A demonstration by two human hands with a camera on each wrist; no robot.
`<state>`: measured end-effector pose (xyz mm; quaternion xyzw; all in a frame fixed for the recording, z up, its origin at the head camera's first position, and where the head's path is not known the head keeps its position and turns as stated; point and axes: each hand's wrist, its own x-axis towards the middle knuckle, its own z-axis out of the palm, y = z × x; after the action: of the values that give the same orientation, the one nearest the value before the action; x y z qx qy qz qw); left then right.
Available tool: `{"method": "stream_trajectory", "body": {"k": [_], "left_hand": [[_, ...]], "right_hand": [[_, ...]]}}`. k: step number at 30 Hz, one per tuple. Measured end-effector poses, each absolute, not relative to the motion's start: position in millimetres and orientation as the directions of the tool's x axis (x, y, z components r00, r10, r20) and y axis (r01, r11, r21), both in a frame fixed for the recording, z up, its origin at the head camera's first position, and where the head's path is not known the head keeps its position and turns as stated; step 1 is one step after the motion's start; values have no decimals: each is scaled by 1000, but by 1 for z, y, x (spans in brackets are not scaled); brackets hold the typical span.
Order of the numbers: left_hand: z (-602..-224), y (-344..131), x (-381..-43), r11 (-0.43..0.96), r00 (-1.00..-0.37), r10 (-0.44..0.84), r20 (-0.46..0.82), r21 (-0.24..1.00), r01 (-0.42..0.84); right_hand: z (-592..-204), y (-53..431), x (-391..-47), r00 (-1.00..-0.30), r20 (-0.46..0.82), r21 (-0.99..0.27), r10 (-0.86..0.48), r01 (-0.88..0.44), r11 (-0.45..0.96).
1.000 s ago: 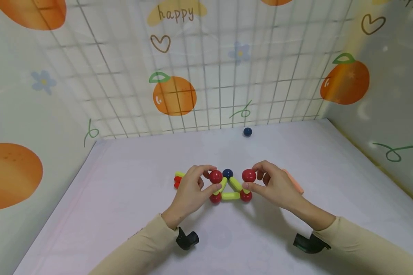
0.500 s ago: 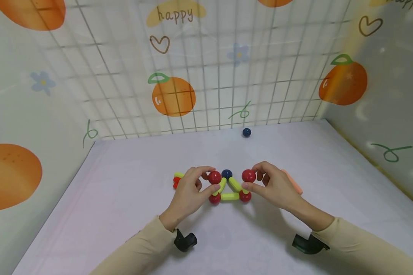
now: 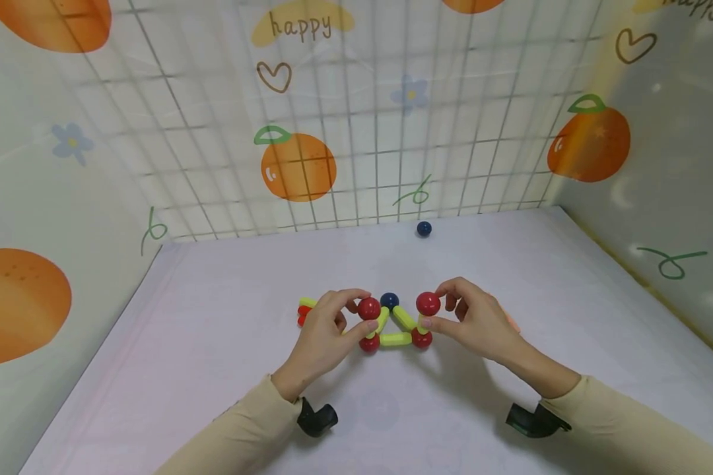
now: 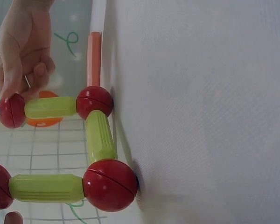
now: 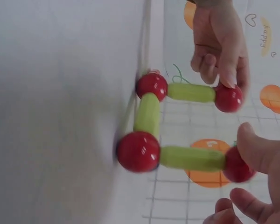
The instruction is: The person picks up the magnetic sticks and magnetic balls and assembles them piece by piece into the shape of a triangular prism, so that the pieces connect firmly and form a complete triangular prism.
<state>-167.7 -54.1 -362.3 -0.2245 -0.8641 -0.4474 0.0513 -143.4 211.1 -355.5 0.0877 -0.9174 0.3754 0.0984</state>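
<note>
A frame of yellow-green rods and balls stands on the table in the head view, its base a triangle with a front rod, two red corner balls and a dark blue ball behind. My left hand pinches the left top red ball between thumb and fingers. On the other side, my right hand pinches the right top red ball. Both wrist views show an upright rod joining each top ball to a lower red ball.
A loose dark blue ball lies near the back of the table. Beside my left hand are red pieces and a yellow-green rod, partly covered. An orange rod lies behind my right hand. A grid panel rises at the back.
The head view shifts slightly. Both hands keep their pinch on the top balls, and the right hand covers a little more of the orange rod.
</note>
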Motion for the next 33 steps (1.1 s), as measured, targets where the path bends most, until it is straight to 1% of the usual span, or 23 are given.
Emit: {"method": "stream_trajectory", "body": {"k": [8, 15, 19, 24, 33], "left_hand": [[-361, -55, -168, 494, -893, 341, 293, 753, 435], [-362, -56, -168, 486, -890, 350, 291, 756, 438], [-362, -56, -168, 478, -895, 353, 275, 769, 425], [-360, -57, -168, 477, -902, 352, 250, 781, 403], [-360, -56, -167, 478, -908, 348, 234, 788, 387]], "right_hand": [[-350, 254, -131, -981, 194, -641, 3, -124, 758], [-367, 300, -119, -991, 106, -607, 80, -1, 795], [-376, 318, -114, -995, 52, -572, 91, 45, 819], [-383, 328, -114, -997, -3, -564, 78, 66, 823], [-390, 337, -118, -997, -3, -542, 73, 63, 838]]}}
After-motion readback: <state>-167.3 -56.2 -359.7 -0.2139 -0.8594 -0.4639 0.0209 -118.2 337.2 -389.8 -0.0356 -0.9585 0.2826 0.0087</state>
